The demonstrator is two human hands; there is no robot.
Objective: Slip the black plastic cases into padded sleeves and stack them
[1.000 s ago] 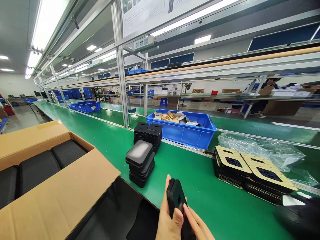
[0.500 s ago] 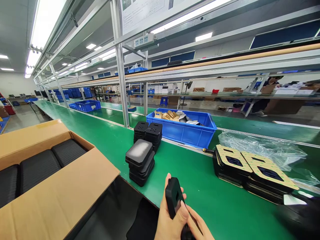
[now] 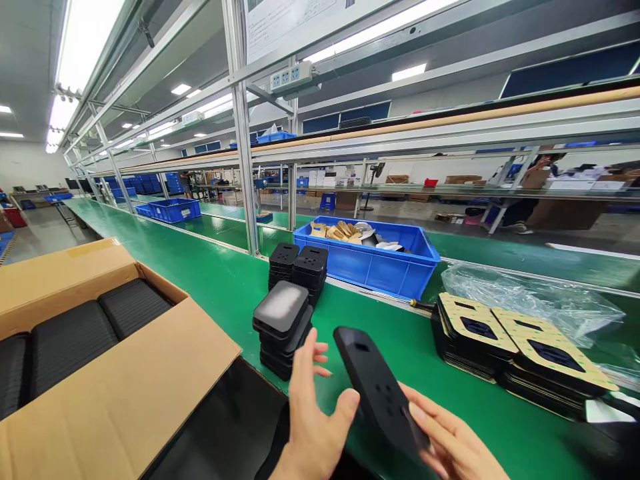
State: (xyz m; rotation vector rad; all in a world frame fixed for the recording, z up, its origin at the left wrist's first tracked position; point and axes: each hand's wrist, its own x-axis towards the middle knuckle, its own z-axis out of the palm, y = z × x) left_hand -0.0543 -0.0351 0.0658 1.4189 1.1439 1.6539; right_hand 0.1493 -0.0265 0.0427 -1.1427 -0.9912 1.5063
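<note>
Two bare hands, both mine, work above the green-topped assembly table (image 3: 385,320): my left hand (image 3: 315,417) to the left, my right hand (image 3: 453,433) low on the right. Between them sits a long, flat, black plastic casing (image 3: 377,390), with a small rectangular slot near its far end and a few small round holes lower down. Its long axis runs diagonally, far end up and left, near end down and right, so my right hand is the nearer one to that near end. The right hand's fingers (image 3: 420,417) lie against the casing's lower edge, but the thumb is hidden, so I cannot tell whether they are clenched on it. My left hand is released, fingers spread wide, the thumb just beside the casing's side edge.

Just past those left fingers stands a stack of black rounded cases with a grey top face (image 3: 280,310), and behind it two stacks of black slotted cases (image 3: 297,263) near a blue plastic crate (image 3: 395,270) of tan wrapped parts (image 3: 340,233). To the right lie stacked black frames under yellow-dotted adhesive liners (image 3: 475,337) — beside them, a crumpled clear plastic bag (image 3: 530,300). On the left, an open cardboard box (image 3: 125,380) shows black pads (image 3: 135,307).
</note>
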